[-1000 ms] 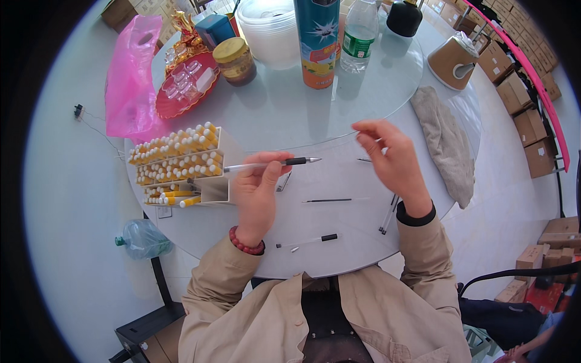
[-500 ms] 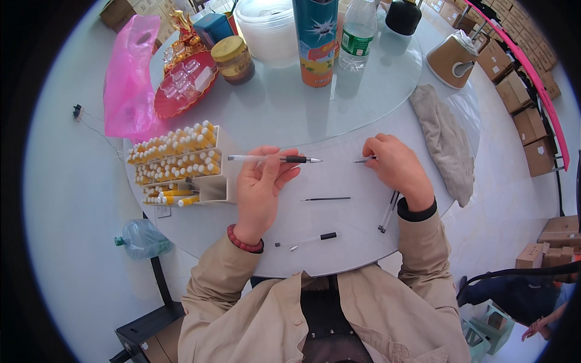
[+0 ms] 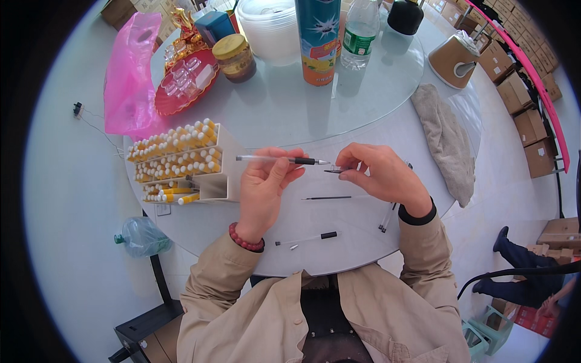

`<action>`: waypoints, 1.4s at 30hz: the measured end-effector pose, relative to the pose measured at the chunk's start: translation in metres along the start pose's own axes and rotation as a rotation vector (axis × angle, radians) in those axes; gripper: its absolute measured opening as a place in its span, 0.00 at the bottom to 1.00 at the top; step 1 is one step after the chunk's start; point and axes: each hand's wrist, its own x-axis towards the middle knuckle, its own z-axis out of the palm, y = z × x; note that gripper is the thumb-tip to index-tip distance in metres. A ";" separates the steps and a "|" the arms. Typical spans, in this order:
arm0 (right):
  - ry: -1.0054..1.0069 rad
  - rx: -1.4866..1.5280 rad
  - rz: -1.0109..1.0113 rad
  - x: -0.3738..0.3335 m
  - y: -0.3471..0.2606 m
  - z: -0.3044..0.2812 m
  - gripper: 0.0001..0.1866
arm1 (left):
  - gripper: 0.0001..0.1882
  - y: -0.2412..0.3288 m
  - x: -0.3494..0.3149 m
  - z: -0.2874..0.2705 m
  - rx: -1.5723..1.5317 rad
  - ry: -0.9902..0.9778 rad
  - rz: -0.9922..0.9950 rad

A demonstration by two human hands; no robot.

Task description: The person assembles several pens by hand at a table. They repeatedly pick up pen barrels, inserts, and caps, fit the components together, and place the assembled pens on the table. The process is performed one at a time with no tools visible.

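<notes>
**Pen in the left hand, small dark piece in the right**

Nearest us, beyond the beige cloth jacket (image 3: 242,311), we see a clear plastic pen barrel with a black grip (image 3: 328,235) lying on the pale table (image 3: 360,236), a small silver cone (image 3: 294,247) just beside it. Past these lies a thin dark refill (image 3: 330,198).

Above the refill, we see the left hand (image 3: 260,195) clamped on a clear pen with black grip and silver tip (image 3: 302,161), its tip pointing right. The right hand (image 3: 382,175) pinches a slim dark piece (image 3: 332,171) near that tip; whether they touch, we cannot tell.

On the left stands a white plastic rack (image 3: 232,160) of yellow, white-ended sticks (image 3: 200,139). Farther off, we find a round glass turntable (image 3: 272,115) bearing a tall blue-and-orange can (image 3: 319,48).
</notes>
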 end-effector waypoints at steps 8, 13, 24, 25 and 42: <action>0.001 -0.015 0.028 -0.001 -0.001 0.000 0.10 | 0.07 -0.001 -0.001 -0.001 0.037 -0.031 0.014; 0.035 -0.017 0.009 -0.001 -0.003 0.000 0.09 | 0.07 -0.001 0.000 -0.001 0.038 -0.054 0.005; 0.064 0.027 -0.078 0.001 0.002 0.011 0.09 | 0.06 -0.009 -0.003 -0.003 0.084 -0.081 0.022; 0.073 0.024 -0.085 0.001 0.002 0.011 0.09 | 0.06 -0.009 -0.003 -0.003 0.081 -0.087 0.026; 0.072 0.014 -0.112 0.002 0.004 0.010 0.07 | 0.06 -0.015 -0.006 -0.001 0.157 -0.038 0.010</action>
